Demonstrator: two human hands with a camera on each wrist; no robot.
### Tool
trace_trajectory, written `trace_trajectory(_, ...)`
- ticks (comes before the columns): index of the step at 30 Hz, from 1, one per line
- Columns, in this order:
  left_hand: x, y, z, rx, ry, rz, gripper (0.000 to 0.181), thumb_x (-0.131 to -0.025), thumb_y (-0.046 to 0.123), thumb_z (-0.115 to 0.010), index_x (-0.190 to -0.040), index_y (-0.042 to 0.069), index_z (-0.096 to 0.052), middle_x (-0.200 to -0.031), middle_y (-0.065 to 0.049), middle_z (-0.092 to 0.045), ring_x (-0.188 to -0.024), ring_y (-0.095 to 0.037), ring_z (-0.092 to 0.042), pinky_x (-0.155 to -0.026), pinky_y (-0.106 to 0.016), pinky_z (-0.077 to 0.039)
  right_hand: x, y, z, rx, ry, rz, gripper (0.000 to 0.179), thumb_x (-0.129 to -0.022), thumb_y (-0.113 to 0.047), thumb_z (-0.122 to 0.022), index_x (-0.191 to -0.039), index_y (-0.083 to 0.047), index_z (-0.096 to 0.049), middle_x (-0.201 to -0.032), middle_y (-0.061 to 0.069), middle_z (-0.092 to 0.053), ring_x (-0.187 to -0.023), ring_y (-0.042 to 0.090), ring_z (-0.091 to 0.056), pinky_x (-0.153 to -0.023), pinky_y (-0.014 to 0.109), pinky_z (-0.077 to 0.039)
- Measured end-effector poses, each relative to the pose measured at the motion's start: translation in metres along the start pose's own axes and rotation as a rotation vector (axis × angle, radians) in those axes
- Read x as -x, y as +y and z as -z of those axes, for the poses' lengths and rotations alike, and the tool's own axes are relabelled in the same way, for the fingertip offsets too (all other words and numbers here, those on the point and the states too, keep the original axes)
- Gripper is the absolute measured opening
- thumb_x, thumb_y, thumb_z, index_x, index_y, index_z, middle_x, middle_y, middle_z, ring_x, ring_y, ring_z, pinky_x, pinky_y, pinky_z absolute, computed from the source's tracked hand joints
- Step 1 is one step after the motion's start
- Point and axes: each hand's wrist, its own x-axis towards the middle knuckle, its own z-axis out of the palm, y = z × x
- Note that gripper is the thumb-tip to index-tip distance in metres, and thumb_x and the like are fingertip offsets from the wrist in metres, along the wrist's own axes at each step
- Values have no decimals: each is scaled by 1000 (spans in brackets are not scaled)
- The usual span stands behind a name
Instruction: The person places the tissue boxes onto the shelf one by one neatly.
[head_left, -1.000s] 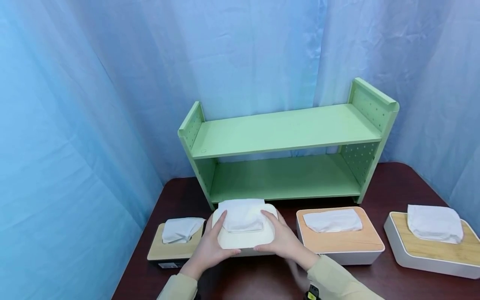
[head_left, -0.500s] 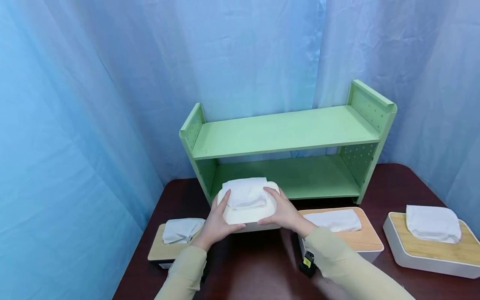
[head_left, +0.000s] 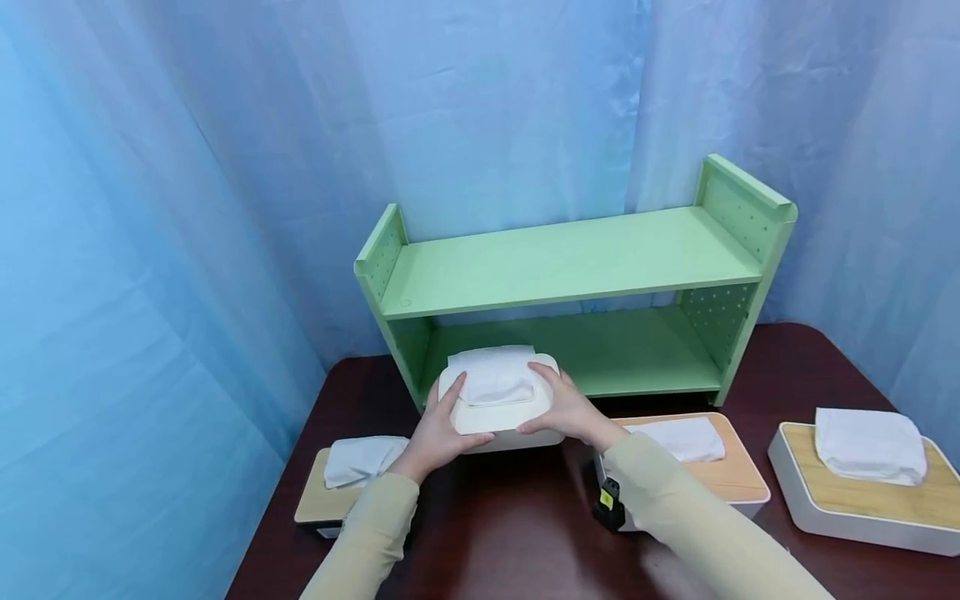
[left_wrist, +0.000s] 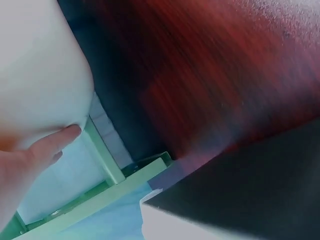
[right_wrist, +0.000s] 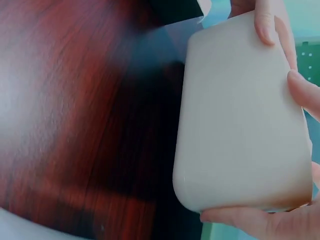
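A white tissue box (head_left: 504,415) with a tissue (head_left: 491,375) folded over its top is held up between both hands, above the dark table and in front of the shelf's lower level. My left hand (head_left: 438,433) grips its left end, thumb along the near side. On the opposite end my right hand (head_left: 566,408) grips it the same way. The right wrist view shows the box's smooth side (right_wrist: 240,115) with fingers (right_wrist: 300,90) around it. In the left wrist view a finger (left_wrist: 60,142) lies against the white box (left_wrist: 45,65).
A green two-level shelf (head_left: 577,258) stands at the table's back. A black-sided tissue box (head_left: 318,500) sits at left. Right of the hands are a tissue box with an orange-tan top (head_left: 727,475) and one with a wood-grain top (head_left: 825,483). Blue curtains (head_left: 510,108) hang behind.
Both hands have lifted the white tissue box up and forward, slightly to the right, toward the shelf's lower level. The other boxes stay where they were.
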Motion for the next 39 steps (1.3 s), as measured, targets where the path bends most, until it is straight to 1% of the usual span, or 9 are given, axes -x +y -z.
trace_trajectory(4, -5, 2, 4, -26, -5, -5, 102, -70, 40, -82, -151, 15, -25, -154, -27, -12, -139, -40, -25, -103, -52, -37, -3, -2, 4, 47, -14, 14, 103, -65, -26, -87, -149, -10, -28, -152, 28, -18, -140, 45, -18, -104, 59, -31)
trace_trajectory(8, -10, 5, 5, -34, 7, -24, 98, -73, 40, -80, -150, 11, -27, -153, -27, -18, -139, -39, -27, -104, -52, -36, -5, -5, 9, 114, -6, 32, 98, -69, -30, -84, -148, -6, -30, -149, 29, -27, -136, 46, -27, -103, 58, -32)
trace_trajectory(14, -14, 6, 5, -75, 75, -32, 89, -76, 40, -78, -146, 5, -35, -148, -29, -29, -134, -39, -37, -103, -49, -38, -9, -9, 11, 202, 32, 62, 87, -76, -37, -77, -144, -1, -36, -144, 26, -38, -130, 46, -38, -101, 56, -36)
trace_trajectory(18, -18, 6, 5, -86, 122, -47, 85, -77, 38, -77, -143, 1, -39, -143, -30, -35, -130, -39, -41, -102, -48, -40, -14, -7, 10, 214, 76, 58, 82, -78, -38, -75, -142, -1, -39, -142, 27, -41, -129, 45, -39, -102, 56, -35)
trace_trajectory(23, -24, 9, 3, -83, 159, -31, 82, -79, 39, -76, -142, 0, -41, -141, -31, -38, -127, -40, -44, -100, -49, -41, -19, -5, 13, 217, 122, 41, 81, -78, -39, -75, -142, -1, -41, -140, 28, -43, -128, 46, -39, -102, 56, -35)
trace_trajectory(28, -31, 12, 3, -121, 159, -29, 80, -82, 41, -72, -142, 0, -40, -141, -31, -37, -126, -41, -45, -99, -50, -42, -22, -4, 18, 219, 143, 25, 81, -79, -39, -74, -142, -1, -40, -138, 26, -46, -126, 44, -43, -101, 55, -36)
trace_trajectory(31, -30, 13, 5, -158, 153, -33, 78, -83, 41, -71, -142, 1, -40, -142, -33, -35, -126, -43, -45, -97, -51, -43, -20, -5, 20, 217, 151, 29, 79, -79, -38, -74, -141, -1, -40, -137, 26, -47, -125, 43, -44, -101, 54, -37)
trace_trajectory(35, -26, 13, 10, -216, 147, -35, 74, -84, 39, -70, -143, 4, -40, -143, -33, -33, -126, -45, -44, -96, -51, -44, -10, -9, 24, 231, 130, 21, 78, -83, -34, -72, -143, 0, -36, -140, 29, -41, -127, 45, -40, -100, 55, -37)
trace_trajectory(39, -16, 17, 13, -255, 161, -49, 70, -86, 33, -69, -143, 7, -40, -146, -31, -30, -129, -46, -40, -96, -54, -43, 6, -13, 32, 317, 115, 49, 73, -88, -32, -67, -144, 0, -33, -145, 30, -32, -129, 45, -38, -99, 57, -38)
